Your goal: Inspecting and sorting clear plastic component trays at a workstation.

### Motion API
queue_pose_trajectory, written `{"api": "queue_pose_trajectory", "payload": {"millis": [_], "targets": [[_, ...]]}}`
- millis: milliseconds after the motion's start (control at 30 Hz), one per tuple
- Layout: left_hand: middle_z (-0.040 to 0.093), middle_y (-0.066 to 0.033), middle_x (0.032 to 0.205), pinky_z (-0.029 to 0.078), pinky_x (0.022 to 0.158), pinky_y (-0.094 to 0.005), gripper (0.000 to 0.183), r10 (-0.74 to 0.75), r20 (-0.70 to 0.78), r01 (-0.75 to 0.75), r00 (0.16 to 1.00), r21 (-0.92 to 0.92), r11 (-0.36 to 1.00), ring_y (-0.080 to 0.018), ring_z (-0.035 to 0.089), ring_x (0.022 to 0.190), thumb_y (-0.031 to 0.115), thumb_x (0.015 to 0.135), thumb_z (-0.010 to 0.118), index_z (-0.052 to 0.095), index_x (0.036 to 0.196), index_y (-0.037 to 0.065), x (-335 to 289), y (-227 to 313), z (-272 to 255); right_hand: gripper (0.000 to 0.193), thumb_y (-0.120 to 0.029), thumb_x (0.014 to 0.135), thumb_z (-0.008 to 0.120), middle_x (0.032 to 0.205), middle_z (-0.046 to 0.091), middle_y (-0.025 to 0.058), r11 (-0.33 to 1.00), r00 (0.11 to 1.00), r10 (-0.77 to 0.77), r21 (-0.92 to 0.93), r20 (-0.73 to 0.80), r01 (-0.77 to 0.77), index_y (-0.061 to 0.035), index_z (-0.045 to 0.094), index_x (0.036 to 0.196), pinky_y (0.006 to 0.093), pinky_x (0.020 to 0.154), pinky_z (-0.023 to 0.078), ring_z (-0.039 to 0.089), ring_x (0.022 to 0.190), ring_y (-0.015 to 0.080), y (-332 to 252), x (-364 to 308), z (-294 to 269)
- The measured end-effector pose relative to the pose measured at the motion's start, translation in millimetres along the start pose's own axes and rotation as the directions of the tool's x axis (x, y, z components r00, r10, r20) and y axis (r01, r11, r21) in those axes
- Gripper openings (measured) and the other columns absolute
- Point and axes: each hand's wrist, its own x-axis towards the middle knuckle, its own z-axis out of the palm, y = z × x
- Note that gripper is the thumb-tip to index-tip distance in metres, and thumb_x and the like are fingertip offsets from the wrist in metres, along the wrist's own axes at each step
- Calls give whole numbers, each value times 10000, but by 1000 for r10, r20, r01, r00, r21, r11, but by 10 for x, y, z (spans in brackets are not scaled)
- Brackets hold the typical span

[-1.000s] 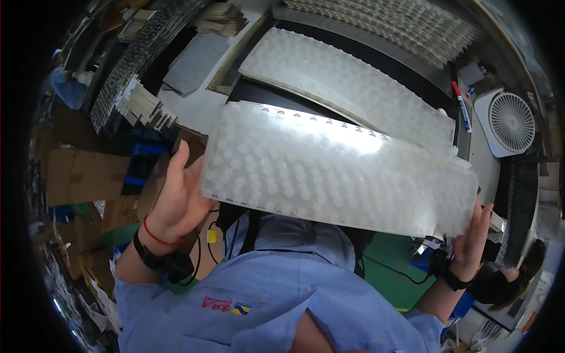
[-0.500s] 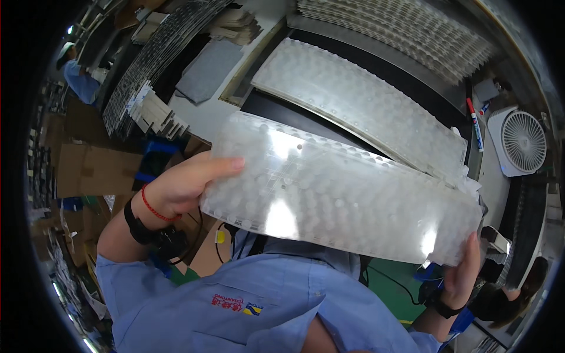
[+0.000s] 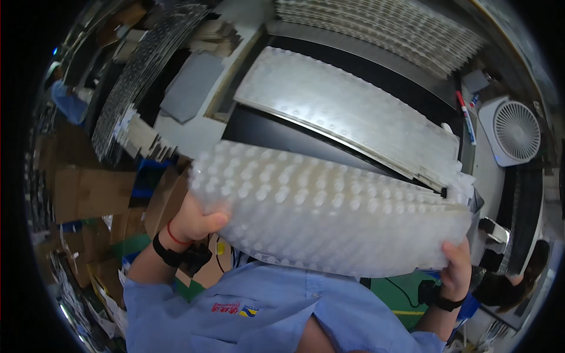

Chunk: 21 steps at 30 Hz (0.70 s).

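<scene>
A long, translucent whitish plastic sheet covered with rows of round bumps is held up in front of my body, slightly bowed. My left hand grips its left end, thumb on the near face and fingers hidden behind. At the other end my right hand closes on the lower right corner, thumb on top. Beyond it, a stack of similar dimpled sheets lies on a black surface, its top glossy under the light. Crumpled clear film sticks out at that stack's right end.
A white fan stands at the right beside a red-capped marker. More stacked bumpy sheets line the back. At left lie a grey flat sheet, a rack of panels and cardboard boxes. Another person is far left.
The held sheet has come nearer my body and tilted, so its bumps show more strongly and the glare is gone. Both hands moved with it, keeping hold of its ends.
</scene>
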Motion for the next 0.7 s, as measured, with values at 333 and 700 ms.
{"api": "queue_pose_trajectory", "payload": {"millis": [333, 700], "targets": [[482, -128, 1336, 367, 1034, -371, 900, -64, -69, 54, 996, -127, 990, -246, 477, 1216, 424, 728, 756, 351, 1375, -53, -249, -288, -79, 807, -255, 652, 826, 1195, 578, 113, 1000, 999, 14, -21, 38, -13, 25, 448, 1308, 342, 927, 441, 555, 1097, 209, 108, -75, -56], [455, -175, 1388, 389, 1043, -380, 768, -400, 138, 416, 906, -455, 787, -264, 477, 1261, 493, 920, 523, 309, 1415, -53, -7, 324, -337, 786, -238, 740, 773, 1262, 546, 138, 992, 999, 41, 115, 26, -43, 24, 381, 1369, 357, 949, 444, 548, 1143, 241, 53, -129, 26]]}}
